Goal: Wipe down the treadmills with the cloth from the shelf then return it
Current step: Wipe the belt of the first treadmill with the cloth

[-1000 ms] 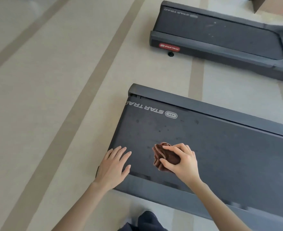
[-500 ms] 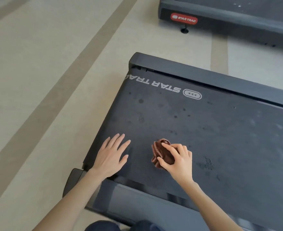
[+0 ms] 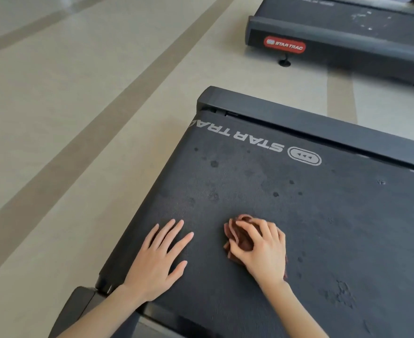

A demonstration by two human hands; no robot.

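1. The right hand (image 3: 262, 250) grips the cloth (image 3: 240, 237). Its fingers (image 3: 250, 226) curl over the top of the bunch and the thumb tucks in at the near left side, so the wad is pinched and pressed onto the belt (image 3: 310, 215) of the near treadmill (image 3: 323, 123).
2. The left hand (image 3: 157, 259) lies flat on the belt and holds nothing. Its fingers are straight and a little spread, with the thumb out to the right. The wrist crosses the belt's near edge beside the end corner.
3. The cloth is reddish brown and crumpled into a tight wad. Folds show to the left of the gripping hand and beyond it, and a sliver peeks out past the wrist on the right. It sits on the near part of the belt, just to the right of the flat hand and not touching it. Hand and cloth look slightly blurred.
4. The belt is dark grey and textured. It is dotted with round dark spots, with scuffed patches toward the right. White "STAR TRAC" lettering and an oval arrow mark run along its far side, upside down from this side.
5. A second treadmill (image 3: 347, 35) stands well apart at the upper right. It has a red badge (image 3: 284, 44) on its end, pale specks on its belt, and a small round foot (image 3: 284, 62) beneath.
6. The floor (image 3: 79, 106) is beige with darker stripes.
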